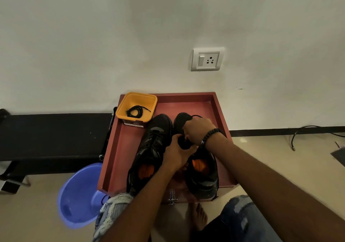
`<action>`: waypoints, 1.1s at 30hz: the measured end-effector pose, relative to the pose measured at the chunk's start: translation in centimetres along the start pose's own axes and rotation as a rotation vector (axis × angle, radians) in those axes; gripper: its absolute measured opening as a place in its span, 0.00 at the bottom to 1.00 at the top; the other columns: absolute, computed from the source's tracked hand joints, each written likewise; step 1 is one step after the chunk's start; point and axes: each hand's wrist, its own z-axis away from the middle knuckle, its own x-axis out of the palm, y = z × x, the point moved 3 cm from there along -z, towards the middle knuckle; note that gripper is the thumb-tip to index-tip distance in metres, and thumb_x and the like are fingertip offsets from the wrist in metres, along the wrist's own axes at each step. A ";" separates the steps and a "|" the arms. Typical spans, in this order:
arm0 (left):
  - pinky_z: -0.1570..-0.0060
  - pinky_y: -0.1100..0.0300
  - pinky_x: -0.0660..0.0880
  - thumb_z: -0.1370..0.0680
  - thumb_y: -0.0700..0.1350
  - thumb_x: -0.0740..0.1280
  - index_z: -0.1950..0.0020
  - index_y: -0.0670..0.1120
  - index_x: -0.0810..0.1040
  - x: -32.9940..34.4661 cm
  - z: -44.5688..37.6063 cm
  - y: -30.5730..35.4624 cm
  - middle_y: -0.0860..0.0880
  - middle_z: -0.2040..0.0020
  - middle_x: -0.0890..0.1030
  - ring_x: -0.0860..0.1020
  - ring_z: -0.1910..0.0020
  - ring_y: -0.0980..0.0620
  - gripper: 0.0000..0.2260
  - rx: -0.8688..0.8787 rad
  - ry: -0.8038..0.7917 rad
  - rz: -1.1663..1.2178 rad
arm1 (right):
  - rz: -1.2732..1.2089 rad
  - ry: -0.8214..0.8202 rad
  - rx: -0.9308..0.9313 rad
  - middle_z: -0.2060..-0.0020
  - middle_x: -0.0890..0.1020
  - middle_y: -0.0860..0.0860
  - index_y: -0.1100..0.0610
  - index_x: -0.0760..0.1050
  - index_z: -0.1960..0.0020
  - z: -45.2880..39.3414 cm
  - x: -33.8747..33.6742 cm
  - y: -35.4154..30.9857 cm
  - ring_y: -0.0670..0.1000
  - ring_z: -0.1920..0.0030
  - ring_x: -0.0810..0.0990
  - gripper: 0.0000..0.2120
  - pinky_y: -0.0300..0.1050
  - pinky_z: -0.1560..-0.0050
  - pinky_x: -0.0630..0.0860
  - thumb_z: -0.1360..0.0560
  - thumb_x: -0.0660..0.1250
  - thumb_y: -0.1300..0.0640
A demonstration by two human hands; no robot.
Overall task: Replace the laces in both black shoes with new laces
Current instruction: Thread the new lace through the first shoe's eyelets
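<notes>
- Right now your right hand (198, 129) sits w/ fingers curled down over the lace area of the right shoe (202, 169), gripping the black upper near the tongue; can't tell which lace strand, if any, is pinched — all black on black.
- Your left hand (177, 152) comes in from the left side, fingers and thumb wrapped round the same dark part of that shoe, touching the right hand.
- A thin black lace loop (197, 116) arcs out just past your right knuckles, over the toe.
- Beaded bracelet (211, 134) on your right wrist.
- Right shoe lies toe toward the wall, heel toward you, orange insole showing.
- Left shoe (149, 155) lies just beside it, same direction, laces in the eyelets, orange insole showing too; no hand on it.
- Both shoes rest in a red-brown tray (121, 144) w/ raised rim.
- Yellow tub (136, 107) stands at the tray's far left corner, near the left shoe's toe; inside it a coiled black lace (136, 111).
- Blue plastic basin (78, 195) on the floor, left of the tray.
- Your jeans-clad knees (242, 219) and a bare foot (198, 215) show below the tray.
- White switch/socket plate (207, 59) on the wall above.
</notes>
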 end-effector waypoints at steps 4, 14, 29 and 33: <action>0.72 0.63 0.77 0.24 0.54 0.72 0.28 0.49 0.66 0.2 0.0 0.2 0.50 0.44 0.80 0.79 0.73 0.52 0.28 -0.030 -0.012 0.006 | 0.118 0.107 -0.021 0.60 0.79 0.50 0.55 0.78 0.53 0.1 -0.7 -0.3 0.51 0.57 0.79 0.11 0.46 0.57 0.71 0.18 0.60 0.51; 0.67 0.56 0.82 0.28 0.60 0.74 0.31 0.50 0.68 -0.6 0.2 0.8 0.49 0.43 0.79 0.84 0.60 0.49 0.31 -0.053 -0.013 -0.043 | -0.909 0.287 0.241 0.50 0.79 0.51 0.54 0.73 0.52 2.1 1.0 6.8 0.49 0.52 0.77 0.04 0.42 0.52 0.72 0.18 0.61 0.58; 0.51 0.62 0.74 0.27 0.58 0.74 0.31 0.49 0.70 -1.3 0.1 1.5 0.53 0.45 0.78 0.77 0.48 0.54 0.28 0.009 -0.081 -0.013 | 0.118 0.197 -0.191 0.40 0.75 0.49 0.43 0.74 0.33 0.9 0.3 1.4 0.52 0.40 0.72 0.16 0.51 0.38 0.68 0.19 0.59 0.44; 0.51 0.62 0.75 0.29 0.58 0.75 0.32 0.49 0.71 -1.0 0.1 0.9 0.52 0.42 0.79 0.77 0.47 0.55 0.30 0.003 -0.043 0.024 | -0.175 0.166 -0.067 0.40 0.73 0.48 0.44 0.78 0.39 0.5 1.4 1.7 0.51 0.40 0.71 0.13 0.53 0.37 0.67 0.20 0.61 0.45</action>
